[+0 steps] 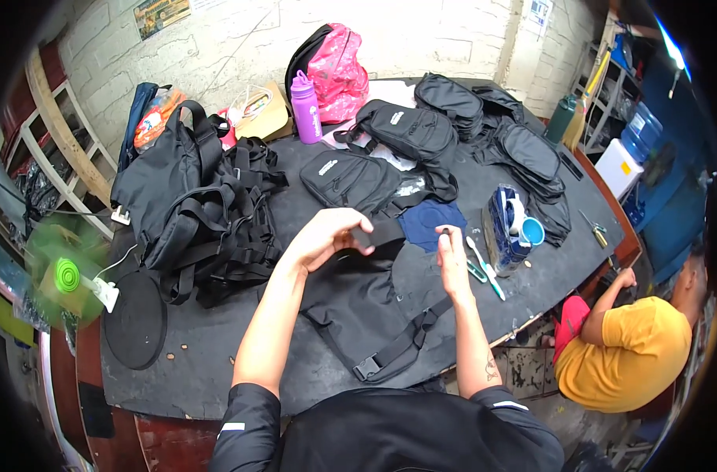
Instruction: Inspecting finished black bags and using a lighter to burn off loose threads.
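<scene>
A black fabric bag piece [357, 303] with a strap and a plastic buckle [368, 367] lies on the dark table in front of me. My left hand [327, 234] is raised over it, fingers curled around a black strap end [382, 233]. To its right, my right hand [451, 250] pinches something small between thumb and fingers; I cannot tell what it is. A dark blue fabric piece [431, 222] rests just behind both hands.
A heap of black straps and bags [201, 212] fills the left. Finished black pouches [398, 130] lie at the back with a purple bottle [305, 106] and pink bag [339, 71]. Scissors [484, 271] and a blue-white mug [510, 228] sit right. A person in yellow [634, 354] crouches beyond the table edge.
</scene>
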The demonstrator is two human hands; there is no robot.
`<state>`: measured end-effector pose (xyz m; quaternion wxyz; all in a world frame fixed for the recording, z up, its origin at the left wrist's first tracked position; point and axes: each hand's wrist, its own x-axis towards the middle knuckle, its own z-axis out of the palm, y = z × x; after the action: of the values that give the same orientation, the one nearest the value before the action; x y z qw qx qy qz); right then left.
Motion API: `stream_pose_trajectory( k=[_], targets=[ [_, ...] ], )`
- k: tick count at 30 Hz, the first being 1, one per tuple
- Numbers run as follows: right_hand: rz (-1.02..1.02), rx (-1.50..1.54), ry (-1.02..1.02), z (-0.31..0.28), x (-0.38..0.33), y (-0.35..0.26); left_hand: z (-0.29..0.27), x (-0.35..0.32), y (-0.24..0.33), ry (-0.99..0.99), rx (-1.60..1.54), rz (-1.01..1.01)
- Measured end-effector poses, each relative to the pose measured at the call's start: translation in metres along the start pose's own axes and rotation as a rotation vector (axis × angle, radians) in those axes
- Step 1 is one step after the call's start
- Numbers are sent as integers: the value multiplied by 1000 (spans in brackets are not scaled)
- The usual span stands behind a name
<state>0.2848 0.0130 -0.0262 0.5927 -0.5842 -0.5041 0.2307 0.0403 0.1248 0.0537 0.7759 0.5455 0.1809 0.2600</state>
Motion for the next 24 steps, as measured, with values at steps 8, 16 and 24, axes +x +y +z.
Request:
stream_pose_trajectory(
  k=[8, 16, 24],
  targets=[
    [79, 390, -143, 43, 1, -45, 5, 14, -24, 420, 125, 428],
    [-87, 277, -52, 65, 10, -74, 27, 16, -23, 449, -80, 470],
    [-165, -8, -33, 83, 9, -92, 47, 19, -21, 423, -169, 654]
  ],
)
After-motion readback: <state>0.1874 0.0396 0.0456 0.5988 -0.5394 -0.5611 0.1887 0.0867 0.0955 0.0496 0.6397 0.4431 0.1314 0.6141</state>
